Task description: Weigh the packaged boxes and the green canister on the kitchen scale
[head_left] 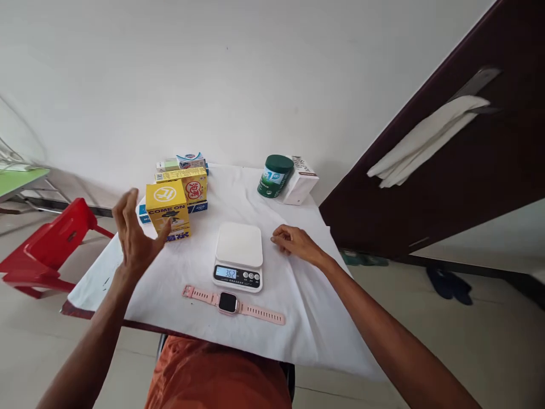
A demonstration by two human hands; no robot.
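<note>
My left hand (135, 233) is raised above the white cloth with fingers spread, open and holding nothing, just in front of a yellow box (167, 207) marked "COME ON". My right hand (293, 241) rests on the cloth with fingers loosely curled, empty, a little right of a white kitchen scale (238, 255) whose display is lit. The scale's platform is bare. A pink smartwatch (232, 303) lies flat in front of the scale, near the table's front edge.
More boxes (187, 179) are stacked behind the yellow one. A green-lidded can (275, 176) and a white carton (301, 179) stand at the back right. A red plastic chair (51, 247) is at the left, a dark door (460, 170) at the right.
</note>
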